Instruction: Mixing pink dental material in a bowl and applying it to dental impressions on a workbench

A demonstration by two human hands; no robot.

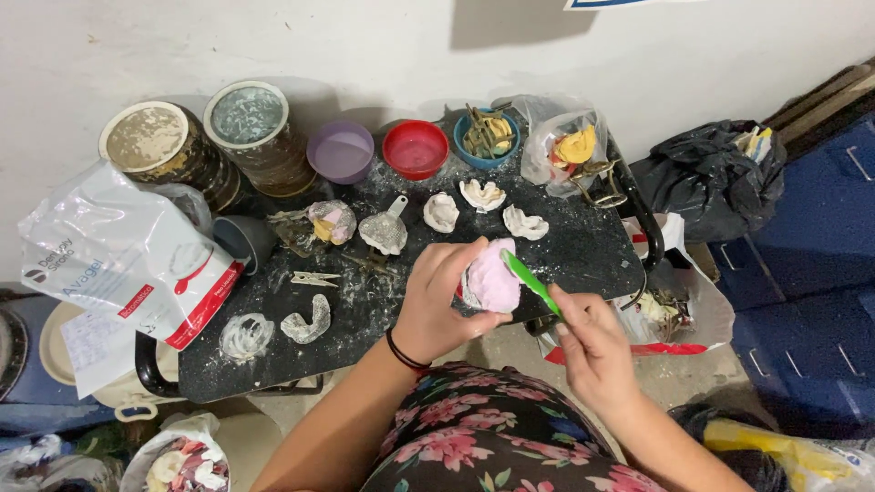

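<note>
Right hand gripping green spatula against pink mould clasped in left hand.

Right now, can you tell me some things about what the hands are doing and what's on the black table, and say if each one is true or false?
1. The left hand holds a pink lump. True.
2. The right hand holds a red spoon. False: it holds a green tool against the pink lump.
3. A red bowl sits between a purple bowl and a blue bowl. True.
4. The black table holds only one white cast. False: three white casts lie near the bowls.
5. The two round tins stand at the table's right end. False: they stand at the left.
</note>
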